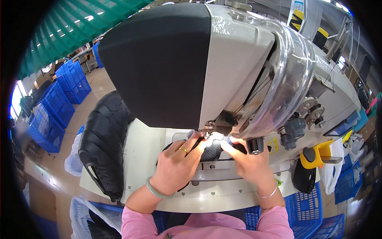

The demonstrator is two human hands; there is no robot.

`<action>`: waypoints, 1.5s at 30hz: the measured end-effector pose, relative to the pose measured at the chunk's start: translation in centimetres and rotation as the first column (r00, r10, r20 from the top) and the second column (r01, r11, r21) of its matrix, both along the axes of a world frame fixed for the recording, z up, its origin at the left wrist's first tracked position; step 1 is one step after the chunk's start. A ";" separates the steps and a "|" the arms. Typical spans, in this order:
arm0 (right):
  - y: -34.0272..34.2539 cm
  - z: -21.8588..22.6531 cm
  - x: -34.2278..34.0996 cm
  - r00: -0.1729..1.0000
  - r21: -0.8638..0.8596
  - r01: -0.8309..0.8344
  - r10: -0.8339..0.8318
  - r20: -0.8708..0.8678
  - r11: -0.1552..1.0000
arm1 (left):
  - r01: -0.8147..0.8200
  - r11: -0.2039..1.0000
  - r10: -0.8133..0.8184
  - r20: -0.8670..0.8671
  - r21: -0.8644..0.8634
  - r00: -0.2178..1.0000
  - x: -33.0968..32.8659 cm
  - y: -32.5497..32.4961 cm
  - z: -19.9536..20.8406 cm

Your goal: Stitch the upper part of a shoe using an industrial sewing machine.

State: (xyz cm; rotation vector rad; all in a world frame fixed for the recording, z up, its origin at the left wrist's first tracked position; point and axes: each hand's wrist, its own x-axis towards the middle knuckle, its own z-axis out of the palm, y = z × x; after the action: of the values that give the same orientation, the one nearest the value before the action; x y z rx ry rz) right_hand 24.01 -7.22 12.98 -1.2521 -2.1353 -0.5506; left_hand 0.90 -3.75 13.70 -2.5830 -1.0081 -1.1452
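Note:
A sewing machine [242, 59] with a dark end cover fills the upper middle. Under its lit needle area [211, 137] lies a black piece of textured mesh fabric [211, 153]. My left hand [175, 165], with a gold ring and a pale bangle, grips the fabric's left side, fingertips close to the needle. From the right, my right hand [251, 165], wearing a thin bracelet, holds the fabric's other side between thumb and fingers. The bright light and the machine head hide part of the fingertips.
Black molded padded pieces [105, 143] are piled on the left of the white table [147, 155]. A yellow holder [318, 155] is at the right edge. Blue crates [45, 123] stand on the floor at left, and another blue basket [304, 209] sits below right.

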 end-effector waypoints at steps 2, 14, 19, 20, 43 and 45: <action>-1.0 -0.3 -1.0 0.995 0.064 -0.095 0.095 0.003 0.993 | 0.022 1.000 -0.022 0.052 -0.003 0.998 0.0 0.1 0.0; 1.0 -4.3 -2.8 0.955 0.086 -0.218 0.230 -0.186 0.972 | 0.145 0.943 -0.073 0.238 -0.301 0.969 -0.8 0.9 1.1; 0.8 -3.6 -2.9 0.961 0.068 -0.189 0.198 -0.193 0.980 | 0.134 0.973 -0.102 0.171 -0.186 0.980 -0.9 0.5 0.8; 0.8 -3.5 -2.8 0.961 0.072 -0.192 0.202 -0.188 0.979 | 0.143 0.977 -0.117 0.163 -0.158 0.980 -0.9 0.6 0.7; 1.5 -1.2 -1.6 0.956 -0.015 -0.226 0.219 -0.197 0.974 | 0.112 0.979 -0.107 0.037 -0.171 0.994 -1.8 0.3 1.1; 1.9 -1.2 -1.4 0.951 0.021 -0.234 0.233 -0.204 0.972 | 0.260 0.936 -0.252 0.063 -0.236 0.966 -2.9 1.3 1.2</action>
State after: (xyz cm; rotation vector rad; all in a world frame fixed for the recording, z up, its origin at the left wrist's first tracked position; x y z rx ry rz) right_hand 22.58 -5.30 11.82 -0.9918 -2.0708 -0.3016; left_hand -2.02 -2.44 14.94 -2.9724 -0.8864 -1.1897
